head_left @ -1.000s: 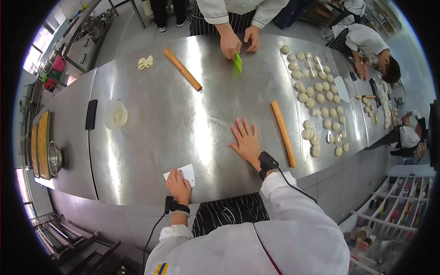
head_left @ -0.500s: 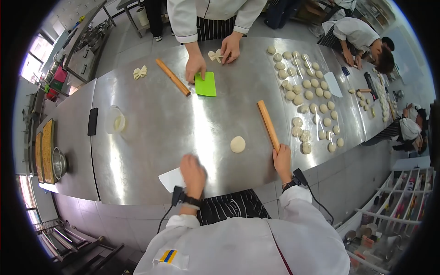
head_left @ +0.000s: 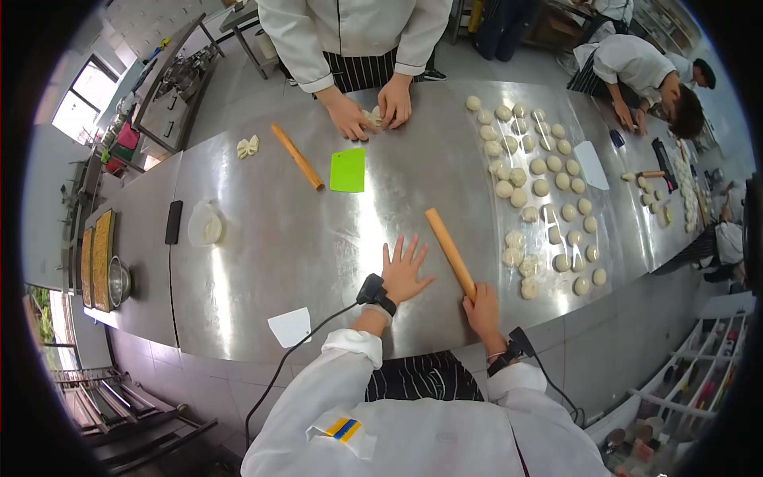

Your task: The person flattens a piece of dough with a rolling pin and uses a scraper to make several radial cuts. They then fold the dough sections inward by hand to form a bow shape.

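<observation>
My left hand (head_left: 406, 275) lies palm down with its fingers spread wide, over the spot where a flat dough round was. The round is hidden beneath it. My right hand (head_left: 482, 309) is closed around the near end of a wooden rolling pin (head_left: 450, 253), which slants away to the left over the steel table. A white dough scraper (head_left: 291, 327) lies near the table's front edge, left of my left hand and apart from it.
Plastic film with rows of dough balls (head_left: 540, 188) lies to the right. Across the table, a co-worker's hands (head_left: 345, 114) handle shaped dough near a green scraper (head_left: 347, 170) and another rolling pin (head_left: 297, 157). A clear plastic tub (head_left: 206, 224) stands left.
My left hand has left the white scraper, moved right and spread over the dough round. The co-worker's hand has let go of the green scraper. My right hand keeps the rolling pin.
</observation>
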Motion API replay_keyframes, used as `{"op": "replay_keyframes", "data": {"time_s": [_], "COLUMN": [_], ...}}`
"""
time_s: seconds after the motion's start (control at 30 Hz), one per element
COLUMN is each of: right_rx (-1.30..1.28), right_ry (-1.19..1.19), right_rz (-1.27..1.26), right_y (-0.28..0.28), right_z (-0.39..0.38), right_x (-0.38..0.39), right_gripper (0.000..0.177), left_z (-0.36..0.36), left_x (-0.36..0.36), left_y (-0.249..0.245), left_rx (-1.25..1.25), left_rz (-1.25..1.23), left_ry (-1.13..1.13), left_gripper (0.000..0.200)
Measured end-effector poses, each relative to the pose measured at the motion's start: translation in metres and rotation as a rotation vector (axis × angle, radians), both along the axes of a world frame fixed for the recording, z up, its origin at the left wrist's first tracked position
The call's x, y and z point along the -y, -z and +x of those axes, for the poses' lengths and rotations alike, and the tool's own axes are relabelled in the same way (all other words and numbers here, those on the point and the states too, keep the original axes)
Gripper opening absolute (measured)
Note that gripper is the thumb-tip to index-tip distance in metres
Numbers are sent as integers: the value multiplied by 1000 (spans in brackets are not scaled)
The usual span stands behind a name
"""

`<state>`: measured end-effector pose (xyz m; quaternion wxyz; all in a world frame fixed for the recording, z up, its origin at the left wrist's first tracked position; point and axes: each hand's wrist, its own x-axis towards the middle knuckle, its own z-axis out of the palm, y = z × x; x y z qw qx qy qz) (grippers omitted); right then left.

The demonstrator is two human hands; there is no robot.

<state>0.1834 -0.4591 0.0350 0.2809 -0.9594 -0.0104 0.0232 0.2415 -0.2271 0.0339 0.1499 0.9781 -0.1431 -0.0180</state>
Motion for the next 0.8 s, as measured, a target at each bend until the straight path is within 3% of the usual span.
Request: {"op": "replay_keyframes", "data": {"time_s": [0.03, 0.1, 0.13, 0.17, 0.23, 0.3, 0.37, 0.43, 0.5, 0.8], "right_rx": [3, -195, -218, -312, -435, 39, 61, 82, 199, 75], "right_ry": [-5, 73, 68, 34, 7, -276, -324, -372, -477, -491], "right_rz": [0, 218, 220, 212, 210, 145, 40, -63, -89, -51], "right_y": [5, 14, 4, -18, -22, -11, -28, -33, -28, -6], "right_z": [2, 4, 5, 14, 5, 11, 19, 27, 34, 44], "right_x": [4, 12, 12, 8, 2, -1, -15, -31, -46, -60], "right_gripper": [33, 34, 34, 32, 31, 27, 26, 26, 31, 38], "left_z": [5, 13, 13, 6, -16, -41, -65, -84, -92, -96], "left_x": [-2, -5, -10, -18, -35, -46, -53, -56, -54, -56], "left_y": [12, 34, 21, 8, -18, -45, -42, -43, -36, -12], "left_rx": [3, -100, -125, 106, 306, 416, 432, 251, 181, 19], "left_rz": [0, -335, -423, -503, -579, -456, -423, -115, -97, -51], "left_ry": [-5, -183, -286, -339, -537, -578, -569, -449, -468, -525], "left_gripper": [80, 81, 81, 75, 68, 63, 58, 53, 46, 40]}}
